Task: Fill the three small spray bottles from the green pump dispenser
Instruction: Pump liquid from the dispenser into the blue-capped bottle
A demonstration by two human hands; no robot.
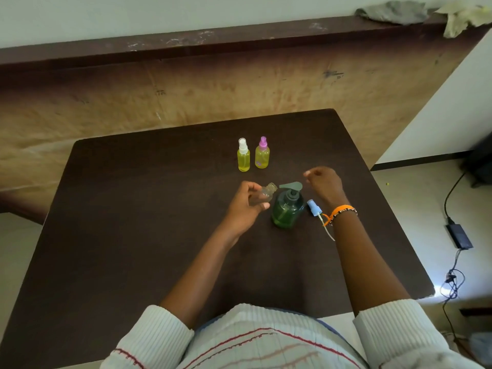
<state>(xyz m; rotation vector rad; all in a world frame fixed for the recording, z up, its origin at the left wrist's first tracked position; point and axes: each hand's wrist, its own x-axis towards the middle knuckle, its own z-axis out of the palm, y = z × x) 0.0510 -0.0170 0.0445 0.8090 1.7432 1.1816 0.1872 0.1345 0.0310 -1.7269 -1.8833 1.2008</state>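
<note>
The green pump dispenser [288,209] stands mid-table, its spout pointing left. My left hand [246,206] holds a clear uncapped small bottle [263,194], tilted so that its open neck sits just under the spout tip. Above and to the right of the pump head hovers my right hand [324,186], fingers loosely curled, holding nothing. A blue spray cap [314,208] with its dip tube lies on the table right of the dispenser. Two capped bottles of yellow liquid stand further back: one with a white cap [243,157], one with a pink cap [262,154].
The dark brown table [133,209] ends at a worn wooden wall panel behind. A black power adapter [459,235] and cables lie on the floor to the right. Crumpled cloths [394,13] rest on the ledge at top right.
</note>
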